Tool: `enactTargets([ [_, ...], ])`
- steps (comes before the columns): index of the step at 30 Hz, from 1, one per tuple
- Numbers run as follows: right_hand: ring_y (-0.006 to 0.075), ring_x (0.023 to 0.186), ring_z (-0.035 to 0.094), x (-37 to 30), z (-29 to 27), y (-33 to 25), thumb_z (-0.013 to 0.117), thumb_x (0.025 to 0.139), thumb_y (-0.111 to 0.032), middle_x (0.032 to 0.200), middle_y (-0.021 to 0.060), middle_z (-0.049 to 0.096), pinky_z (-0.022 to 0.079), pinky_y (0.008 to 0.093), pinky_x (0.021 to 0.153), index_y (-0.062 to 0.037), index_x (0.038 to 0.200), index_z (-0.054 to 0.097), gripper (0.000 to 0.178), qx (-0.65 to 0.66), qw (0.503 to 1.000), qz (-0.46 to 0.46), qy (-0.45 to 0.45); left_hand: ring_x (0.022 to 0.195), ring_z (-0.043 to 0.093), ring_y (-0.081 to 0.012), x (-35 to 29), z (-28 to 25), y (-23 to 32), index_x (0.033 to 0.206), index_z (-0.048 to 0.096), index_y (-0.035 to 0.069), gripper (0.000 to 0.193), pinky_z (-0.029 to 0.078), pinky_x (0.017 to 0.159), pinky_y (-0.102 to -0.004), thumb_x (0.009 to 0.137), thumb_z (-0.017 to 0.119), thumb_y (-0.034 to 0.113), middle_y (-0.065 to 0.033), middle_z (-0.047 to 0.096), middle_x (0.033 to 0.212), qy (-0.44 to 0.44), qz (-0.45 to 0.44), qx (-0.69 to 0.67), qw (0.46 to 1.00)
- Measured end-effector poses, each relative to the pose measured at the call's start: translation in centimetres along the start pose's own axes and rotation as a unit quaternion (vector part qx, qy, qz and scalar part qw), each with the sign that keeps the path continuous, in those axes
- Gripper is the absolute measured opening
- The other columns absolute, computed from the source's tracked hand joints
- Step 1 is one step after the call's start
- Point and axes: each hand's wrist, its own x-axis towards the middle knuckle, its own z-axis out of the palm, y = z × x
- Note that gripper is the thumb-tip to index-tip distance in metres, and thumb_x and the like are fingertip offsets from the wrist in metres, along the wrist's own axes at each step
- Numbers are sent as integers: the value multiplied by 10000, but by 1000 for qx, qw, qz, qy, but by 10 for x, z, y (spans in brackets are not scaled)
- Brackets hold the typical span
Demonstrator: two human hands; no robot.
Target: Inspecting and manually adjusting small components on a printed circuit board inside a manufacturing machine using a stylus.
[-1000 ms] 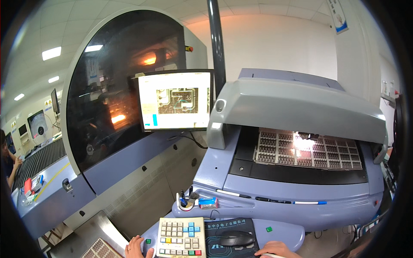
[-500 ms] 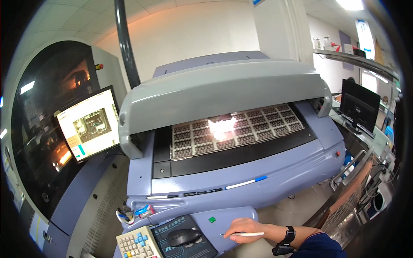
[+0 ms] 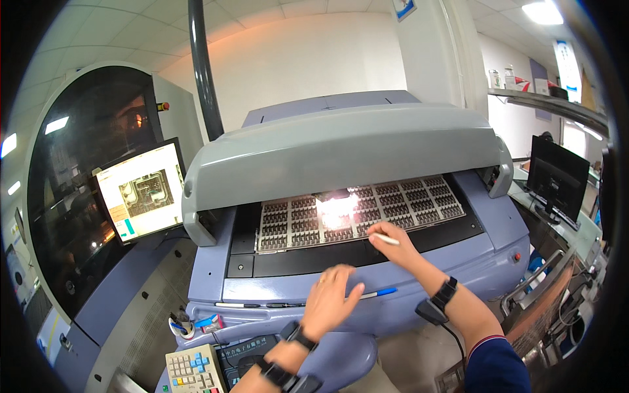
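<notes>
My right hand [image 3: 392,245] is closed round a slim white pen [image 3: 387,240], at the near edge of a panel of printed circuit boards [image 3: 288,230]. Its fingertips are close to the panel, but whether they touch it I cannot tell. A bright lamp glow [image 3: 337,211] lights the panel's middle. My left hand [image 3: 327,300] hovers over the machine's lilac front, fingers stretched and thumb apart, with nothing in it. Beneath it, partly hidden, lie a blue-and-white marker [image 3: 382,293] and dark pens [image 3: 285,305] in a groove.
A grey hood [image 3: 347,147] spans the panel. To the left stands a lit monitor [image 3: 141,193] with a magnified board picture. A beige keypad [image 3: 194,370], a dark mouse mat [image 3: 246,350] and a pen cup [image 3: 180,325] sit at lower left. A red button [image 3: 517,257] is at right.
My right hand has moved up and forward from the small ledge to the panel's edge, with the pen still in it. My left hand has come into view. The view has shifted slightly.
</notes>
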Motion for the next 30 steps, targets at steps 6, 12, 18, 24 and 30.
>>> enactTargets([
  [6, 138, 881, 629, 69, 18, 60, 608, 917, -188, 977, 58, 671, 509, 314, 783, -50, 1068, 626, 206, -15, 998, 17, 58, 1421, 308, -295, 65, 48, -59, 1437, 411, 114, 645, 182, 1131, -590, 935, 456, 517, -105, 374, 1515, 69, -68, 251, 963],
  [12, 253, 943, 669, 96, 27, 89, 628, 876, -170, 1022, 153, 688, 505, 338, 834, -26, 1087, 646, 256, -93, 992, -17, 85, 1365, 391, -255, 72, 48, -75, 1407, 452, 81, 616, 187, 1128, -582, 959, 419, 503, -104, 471, 1436, 85, -43, 264, 960],
  [18, 227, 815, 642, 114, 38, 91, 587, 907, -172, 904, 148, 658, 507, 354, 758, -32, 1100, 596, 238, -33, 993, 84, 74, 1360, 393, -251, 65, 45, -80, 1405, 457, 74, 617, 171, 1133, -581, 961, 419, 501, -98, 481, 1423, 99, -48, 253, 961],
  [24, 214, 789, 608, 137, 33, 140, 628, 901, -181, 874, 132, 646, 493, 329, 704, 9, 1153, 563, 322, -51, 995, 20, 81, 1333, 416, -266, 69, 44, -81, 1385, 470, 55, 600, 168, 1146, -554, 962, 430, 479, -106, 498, 1393, 97, -37, 219, 970],
  [30, 220, 896, 610, 159, 11, 204, 638, 904, -214, 993, 139, 656, 491, 339, 790, 44, 1260, 518, 456, -35, 995, 31, 83, 1343, 394, -294, 70, 45, -76, 1382, 466, 42, 610, 202, 1143, -527, 956, 441, 479, -127, 482, 1404, 94, -20, 182, 979],
])
